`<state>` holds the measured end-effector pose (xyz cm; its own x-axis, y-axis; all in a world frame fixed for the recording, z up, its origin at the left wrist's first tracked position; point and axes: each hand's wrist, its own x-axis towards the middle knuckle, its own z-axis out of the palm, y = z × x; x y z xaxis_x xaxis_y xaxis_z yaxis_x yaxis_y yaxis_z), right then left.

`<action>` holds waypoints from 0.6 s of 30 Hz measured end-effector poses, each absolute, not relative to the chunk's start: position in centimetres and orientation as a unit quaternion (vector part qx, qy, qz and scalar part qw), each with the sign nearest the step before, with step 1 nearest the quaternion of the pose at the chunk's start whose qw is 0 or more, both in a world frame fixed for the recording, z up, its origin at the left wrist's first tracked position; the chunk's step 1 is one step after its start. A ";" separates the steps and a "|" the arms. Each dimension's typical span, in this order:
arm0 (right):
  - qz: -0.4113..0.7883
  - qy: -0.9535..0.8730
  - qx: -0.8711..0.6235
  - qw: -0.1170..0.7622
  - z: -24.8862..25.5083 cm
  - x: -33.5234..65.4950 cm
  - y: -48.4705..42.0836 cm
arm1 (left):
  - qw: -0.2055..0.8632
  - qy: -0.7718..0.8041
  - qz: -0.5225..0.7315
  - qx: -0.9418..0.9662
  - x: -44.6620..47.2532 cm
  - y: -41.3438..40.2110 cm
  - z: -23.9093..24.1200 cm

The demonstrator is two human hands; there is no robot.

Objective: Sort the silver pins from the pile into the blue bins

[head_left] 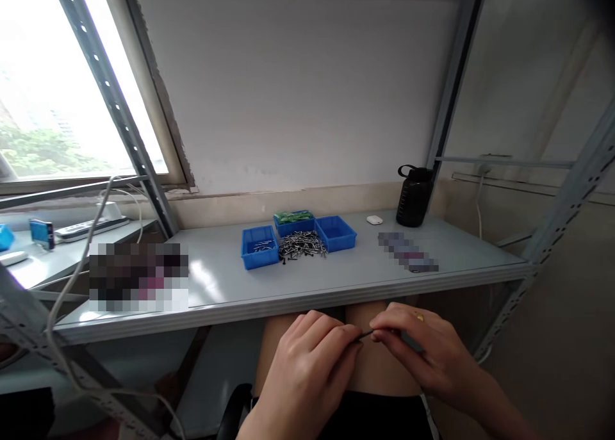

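Observation:
Over my lap, in front of the table edge, my left hand [312, 363] pinches one end of a thin dark rod-like piece [366, 334]. The fingertips of my right hand [432, 353] close on its other end; a yellow ring shows on one finger. Most of the piece is hidden by the fingers, so its exact kind cannot be made out. Beyond my hands, a loose pile of metal screws [303, 243] lies on the grey table [298, 283]. Left of the pile, a blue bin [260, 259] holds a few screws.
Behind the pile, another blue bin [306, 227] holds green packets [292, 217]. A third blue bin [342, 242] stands to the right. Farther right are a white earphone case [374, 220] and a black bottle [414, 200]. Metal posts frame the table, and a white cable [72, 286] hangs at left.

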<state>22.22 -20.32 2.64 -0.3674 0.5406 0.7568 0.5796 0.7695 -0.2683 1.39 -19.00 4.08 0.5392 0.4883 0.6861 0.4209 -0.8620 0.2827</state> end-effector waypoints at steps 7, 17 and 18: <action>-0.010 -0.833 -0.330 0.444 2.8 22.1 -20.2 | 0.055 0.256 0.422 0.868 1.1 -19.0 4.3; -0.018 -0.835 -0.346 0.428 2.5 21.6 -20.6 | 0.167 0.202 0.474 0.841 2.0 -19.9 4.8; -0.017 -0.838 -0.342 0.426 2.5 21.5 -20.6 | 0.170 0.201 0.477 0.838 2.1 -19.9 4.8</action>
